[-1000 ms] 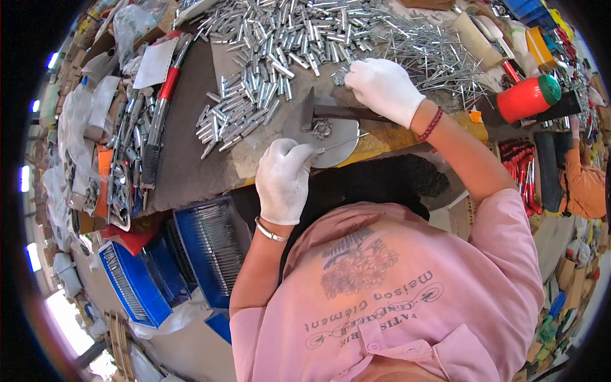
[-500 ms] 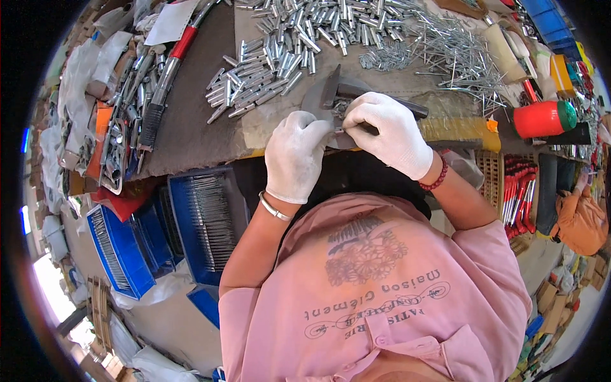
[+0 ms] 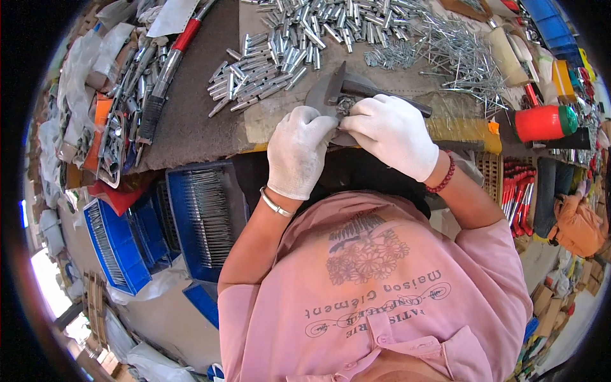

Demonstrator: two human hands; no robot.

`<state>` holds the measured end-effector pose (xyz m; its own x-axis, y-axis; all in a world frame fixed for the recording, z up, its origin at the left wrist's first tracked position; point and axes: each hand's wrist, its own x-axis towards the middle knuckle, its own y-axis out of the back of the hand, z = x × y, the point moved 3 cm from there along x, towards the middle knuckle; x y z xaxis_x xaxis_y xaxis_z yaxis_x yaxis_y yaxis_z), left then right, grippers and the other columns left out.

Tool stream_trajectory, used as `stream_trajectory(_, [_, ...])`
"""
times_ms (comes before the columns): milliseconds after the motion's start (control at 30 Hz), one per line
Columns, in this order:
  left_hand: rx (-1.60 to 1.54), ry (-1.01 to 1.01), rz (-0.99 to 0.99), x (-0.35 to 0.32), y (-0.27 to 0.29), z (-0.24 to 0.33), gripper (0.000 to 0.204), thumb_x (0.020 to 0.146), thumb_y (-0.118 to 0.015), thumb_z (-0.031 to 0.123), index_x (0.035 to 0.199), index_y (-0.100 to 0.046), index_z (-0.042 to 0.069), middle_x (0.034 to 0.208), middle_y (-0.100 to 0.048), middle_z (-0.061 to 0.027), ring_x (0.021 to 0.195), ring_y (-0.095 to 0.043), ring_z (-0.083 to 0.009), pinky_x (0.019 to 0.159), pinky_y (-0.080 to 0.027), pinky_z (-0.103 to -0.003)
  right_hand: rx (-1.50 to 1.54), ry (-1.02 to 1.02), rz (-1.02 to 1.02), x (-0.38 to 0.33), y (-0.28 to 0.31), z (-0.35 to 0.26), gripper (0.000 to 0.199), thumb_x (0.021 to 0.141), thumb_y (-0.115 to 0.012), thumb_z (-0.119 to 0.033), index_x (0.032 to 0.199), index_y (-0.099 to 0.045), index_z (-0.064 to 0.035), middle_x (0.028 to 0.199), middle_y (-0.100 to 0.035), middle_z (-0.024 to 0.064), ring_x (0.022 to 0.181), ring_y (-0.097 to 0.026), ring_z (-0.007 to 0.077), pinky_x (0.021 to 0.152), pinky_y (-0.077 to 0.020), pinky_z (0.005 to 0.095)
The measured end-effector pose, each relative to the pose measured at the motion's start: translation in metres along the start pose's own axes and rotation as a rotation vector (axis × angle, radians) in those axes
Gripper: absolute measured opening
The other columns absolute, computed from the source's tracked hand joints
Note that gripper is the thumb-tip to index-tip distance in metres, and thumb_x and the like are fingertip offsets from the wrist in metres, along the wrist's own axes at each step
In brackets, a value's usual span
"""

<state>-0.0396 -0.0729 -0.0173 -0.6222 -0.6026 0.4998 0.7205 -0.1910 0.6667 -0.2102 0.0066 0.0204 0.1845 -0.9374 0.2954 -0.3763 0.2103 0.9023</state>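
My left hand and my right hand, both in white knit gloves, meet at the table's near edge with fingertips pinched together. Whatever they grip between them is too small and covered to make out. Just beyond the fingertips lies a hammer, its dark handle running off to the right behind my right hand. Under the hammer head shows part of a rounded grey metal piece. A few small metal bits sit beside the hammer head, close to my right fingers.
Metal tubes lie heaped across the table's far side. Small metal pieces and a pile of thin pins are to their right. Tools crowd the left, past a red-and-black bar. Blue bins of rods stand below; a red-green roll is right.
My right fingers have shifted left and closed in against my left fingertips. My left hand stays nearly in place, and the whole view has moved slightly.
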Motion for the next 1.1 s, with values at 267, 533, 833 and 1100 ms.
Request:
stream_trajectory(267, [-0.026, -0.004, -0.011, 0.002, 0.000, -0.004, 0.016, 0.080, -0.079, 0.006, 0.094, -0.075, 0.013, 0.088, -0.064, -0.0083, 0.083, -0.066, -0.0328, 0.071, -0.054, -0.043, -0.195, -0.249, 0.066, -0.022, 0.011, 0.048, 0.041, 0.084, -0.075, -0.009, 0.125, -0.069, -0.0124, 0.104, -0.069, 0.0109, 0.101, -0.067, 0.0329, 0.087, -0.0540, 0.0430])
stream_trajectory(533, [-0.033, -0.069, 0.007, 0.003, 0.001, -0.007, 0.018, 0.079, -0.080, 0.004, 0.094, -0.076, 0.012, 0.088, -0.065, -0.0092, 0.082, -0.067, -0.0329, 0.068, -0.054, -0.043, -0.021, -0.275, 0.131, -0.072, 0.024, -0.002, 0.046, 0.091, -0.072, -0.008, 0.135, -0.069, -0.0214, 0.101, -0.064, 0.0115, 0.085, -0.069, 0.0321, 0.071, -0.0572, 0.0400])
stream_trajectory(833, [-0.053, -0.075, -0.014, 0.006, 0.005, -0.003, 0.019, 0.077, -0.082, 0.004, 0.094, -0.076, 0.011, 0.086, -0.065, -0.0088, 0.081, -0.066, -0.0321, 0.070, -0.053, -0.041, 0.231, -0.318, 0.164, -0.047, 0.024, 0.019, 0.043, 0.090, -0.072, -0.004, 0.131, -0.070, -0.0150, 0.095, -0.062, 0.0133, 0.083, -0.065, 0.0350, 0.073, -0.0532, 0.0404])
stream_trajectory(1100, [-0.088, -0.047, 0.001, 0.002, 0.004, -0.006, 0.017, 0.078, -0.084, 0.007, 0.094, -0.078, 0.011, 0.087, -0.065, -0.0082, 0.082, -0.067, -0.0307, 0.071, -0.054, -0.040, -0.103, -0.211, 0.035, -0.034, 0.013, 0.000, 0.020, 0.082, -0.080, -0.021, 0.094, -0.067, -0.0105, 0.095, -0.062, 0.0088, 0.091, -0.066, 0.0317, 0.075, -0.0539, 0.0440])
